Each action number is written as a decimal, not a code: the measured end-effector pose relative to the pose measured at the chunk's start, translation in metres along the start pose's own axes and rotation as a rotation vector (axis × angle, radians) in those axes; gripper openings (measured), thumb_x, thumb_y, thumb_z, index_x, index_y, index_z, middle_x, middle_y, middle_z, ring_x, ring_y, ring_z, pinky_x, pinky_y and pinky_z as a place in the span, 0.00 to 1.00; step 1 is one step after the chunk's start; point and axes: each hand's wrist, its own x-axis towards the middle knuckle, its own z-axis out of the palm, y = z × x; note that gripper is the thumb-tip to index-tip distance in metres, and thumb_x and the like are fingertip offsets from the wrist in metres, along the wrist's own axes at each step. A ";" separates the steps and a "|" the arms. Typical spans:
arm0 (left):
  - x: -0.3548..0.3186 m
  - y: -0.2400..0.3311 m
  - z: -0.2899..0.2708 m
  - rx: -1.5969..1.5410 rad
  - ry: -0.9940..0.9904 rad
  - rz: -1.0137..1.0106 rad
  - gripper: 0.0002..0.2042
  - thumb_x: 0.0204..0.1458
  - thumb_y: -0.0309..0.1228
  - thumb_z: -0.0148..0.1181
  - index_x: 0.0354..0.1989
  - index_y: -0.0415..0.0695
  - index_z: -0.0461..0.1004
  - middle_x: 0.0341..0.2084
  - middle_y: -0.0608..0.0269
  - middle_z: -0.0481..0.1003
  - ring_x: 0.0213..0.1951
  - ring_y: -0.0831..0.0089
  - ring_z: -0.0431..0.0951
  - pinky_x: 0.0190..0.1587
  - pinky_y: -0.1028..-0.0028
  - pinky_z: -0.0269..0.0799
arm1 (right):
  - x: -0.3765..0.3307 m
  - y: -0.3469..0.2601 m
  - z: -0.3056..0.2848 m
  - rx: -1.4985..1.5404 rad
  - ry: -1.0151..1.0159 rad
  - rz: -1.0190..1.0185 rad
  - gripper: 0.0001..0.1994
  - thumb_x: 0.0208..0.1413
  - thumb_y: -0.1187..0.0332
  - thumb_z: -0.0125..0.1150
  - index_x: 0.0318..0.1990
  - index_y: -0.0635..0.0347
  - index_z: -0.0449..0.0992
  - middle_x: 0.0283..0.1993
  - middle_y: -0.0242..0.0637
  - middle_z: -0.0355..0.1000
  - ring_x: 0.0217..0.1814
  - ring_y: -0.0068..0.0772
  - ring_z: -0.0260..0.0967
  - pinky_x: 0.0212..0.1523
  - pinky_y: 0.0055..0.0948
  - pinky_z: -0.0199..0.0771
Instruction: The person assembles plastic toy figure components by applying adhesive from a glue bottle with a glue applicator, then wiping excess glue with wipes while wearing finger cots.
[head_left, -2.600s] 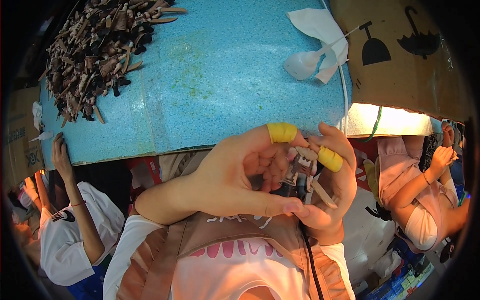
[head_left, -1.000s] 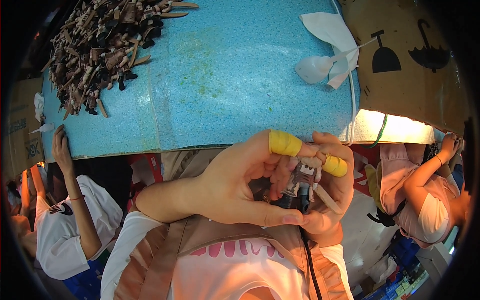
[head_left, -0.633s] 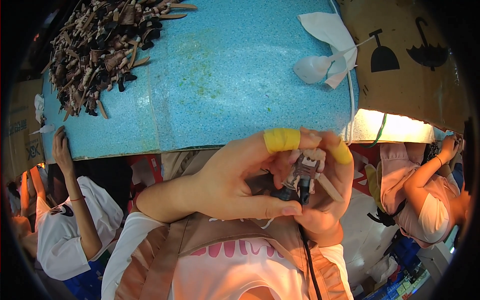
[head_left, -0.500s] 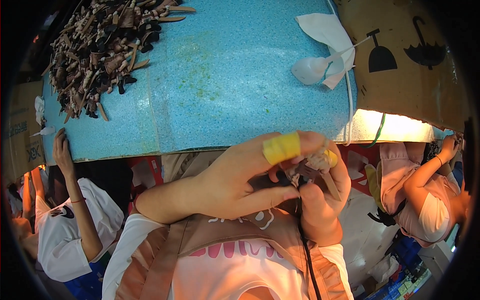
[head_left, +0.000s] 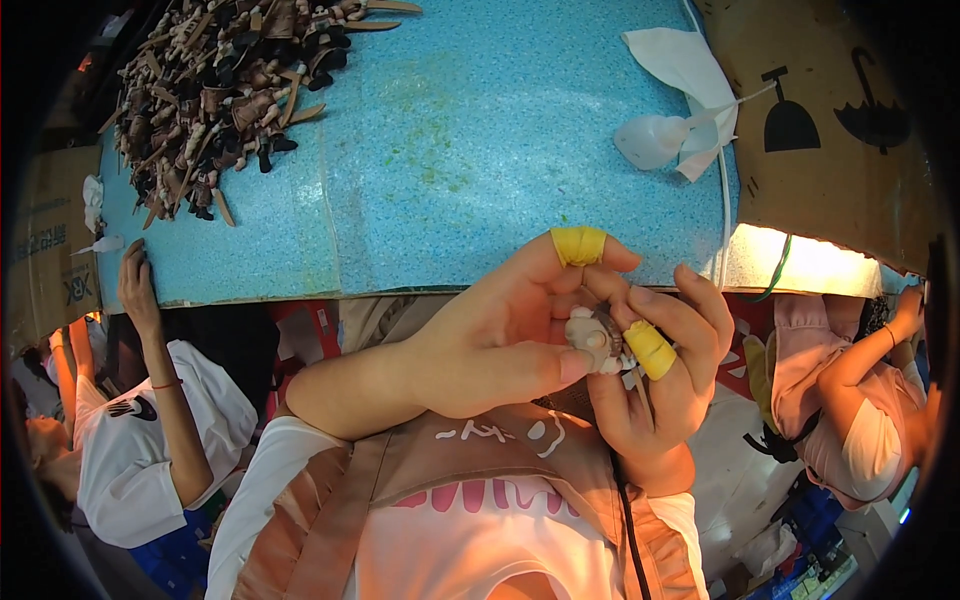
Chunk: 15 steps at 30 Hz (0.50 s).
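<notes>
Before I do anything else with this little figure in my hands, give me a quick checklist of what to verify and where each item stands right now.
1. Small toy figure pinched between both hands: ok.
2. Left hand thumb pressed on the figure's pale rounded end: ok.
3. Right hand supports the figure from below, fingers curled round it: ok.
4. Yellow finger tape on left index and on right finger in place: ok.
5. Whether the figure's parts are fully seated: cannot tell, fingers hide them.
6. Pile of brown figures within reach on the blue table: ok, at the far left.

Head-worn fisheye, downward, close
</notes>
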 end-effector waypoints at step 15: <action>-0.003 0.003 -0.003 0.105 0.015 0.096 0.32 0.44 0.24 0.53 0.59 0.43 0.46 0.44 0.54 0.64 0.45 0.71 0.66 0.47 0.73 0.63 | 0.002 0.002 -0.003 -0.087 -0.071 -0.107 0.20 0.30 0.66 0.66 0.37 0.58 0.74 0.46 0.39 0.66 0.51 0.47 0.58 0.46 0.41 0.59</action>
